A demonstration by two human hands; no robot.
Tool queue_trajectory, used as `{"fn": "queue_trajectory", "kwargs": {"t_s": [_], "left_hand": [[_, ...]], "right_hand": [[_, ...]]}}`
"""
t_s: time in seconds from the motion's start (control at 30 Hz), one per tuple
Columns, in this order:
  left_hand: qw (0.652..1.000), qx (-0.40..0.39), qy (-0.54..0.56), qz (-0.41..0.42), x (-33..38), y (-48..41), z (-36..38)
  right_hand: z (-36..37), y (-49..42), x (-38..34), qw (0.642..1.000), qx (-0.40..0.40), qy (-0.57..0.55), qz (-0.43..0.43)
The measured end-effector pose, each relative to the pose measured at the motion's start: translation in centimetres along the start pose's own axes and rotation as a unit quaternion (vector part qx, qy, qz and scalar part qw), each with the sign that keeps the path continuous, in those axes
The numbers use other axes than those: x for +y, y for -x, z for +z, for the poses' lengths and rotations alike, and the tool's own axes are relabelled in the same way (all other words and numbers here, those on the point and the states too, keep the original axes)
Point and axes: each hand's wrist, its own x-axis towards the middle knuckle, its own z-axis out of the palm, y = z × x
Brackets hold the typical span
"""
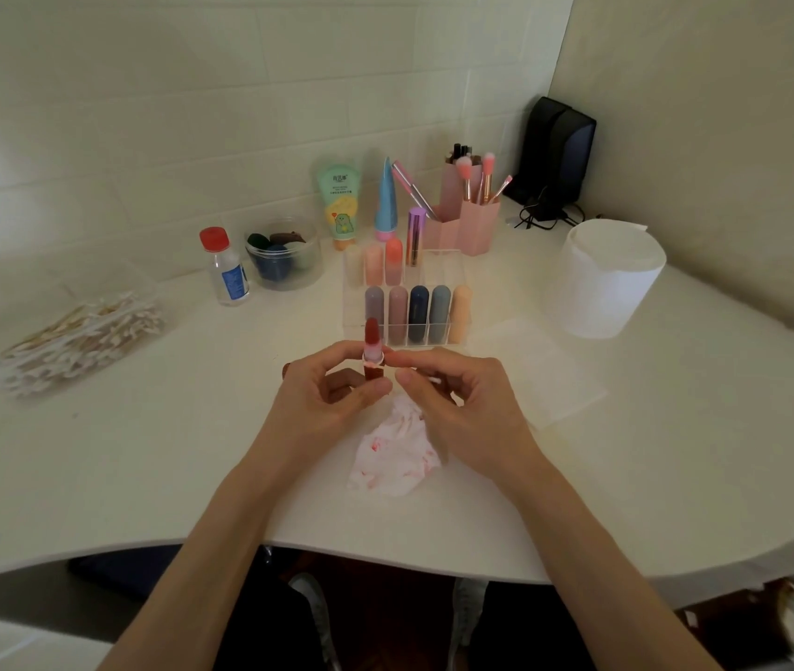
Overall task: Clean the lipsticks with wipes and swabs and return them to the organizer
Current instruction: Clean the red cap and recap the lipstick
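Likely a home vanity corner — tiled wall, makeup brushes.

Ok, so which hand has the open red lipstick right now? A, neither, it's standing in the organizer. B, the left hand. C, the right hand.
B: the left hand grips the red lipstick upright by its base in front of the organizer, while the right hand pinches a cotton swab beside it.
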Motion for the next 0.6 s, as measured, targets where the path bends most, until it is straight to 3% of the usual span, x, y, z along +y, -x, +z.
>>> {"fn": "queue_trajectory", "kwargs": {"t_s": [0.6], "left_hand": [[0.998,0.053,-0.026,0.005,0.00,-0.03,-0.01]], "right_hand": [[-0.02,-0.09,0.26,1.000,0.001,0.019,-0.024]]}}
